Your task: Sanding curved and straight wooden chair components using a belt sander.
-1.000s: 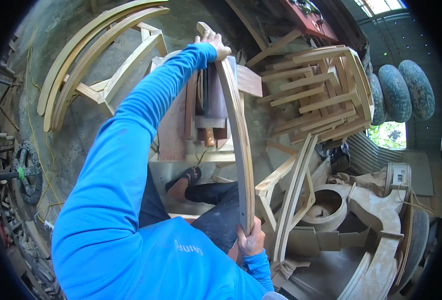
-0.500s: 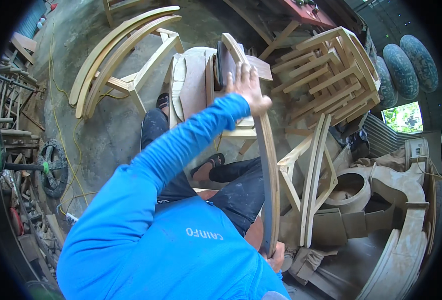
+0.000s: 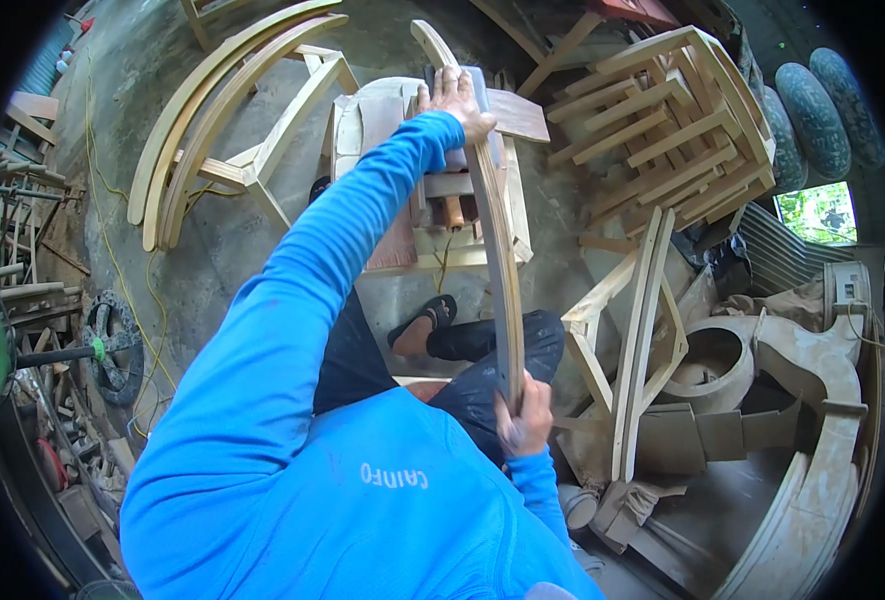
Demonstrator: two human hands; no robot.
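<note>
A long curved wooden slat (image 3: pixel 497 250) runs from the top centre down toward my lap. My left hand (image 3: pixel 455 100) reaches out in a blue sleeve and presses on the slat near its far end, fingers curled over it. My right hand (image 3: pixel 524 415) grips the slat's near end close to my knee. The slat's middle passes over a low wooden bench (image 3: pixel 517 215) with blocks on it. My sandalled foot (image 3: pixel 424 322) rests on the concrete floor below the bench.
Large curved wooden arcs (image 3: pixel 212 110) lie on the floor at the upper left. A stack of wooden frames (image 3: pixel 682 110) stands at the upper right, a slatted frame (image 3: pixel 637 330) and carved pale wooden parts (image 3: pixel 812 370) at the right. A wheel (image 3: pixel 112 345) sits at the left.
My left hand slid down the slat toward me, then back up toward its far end. My right hand kept hold of the near end. The view shifted with my head.
</note>
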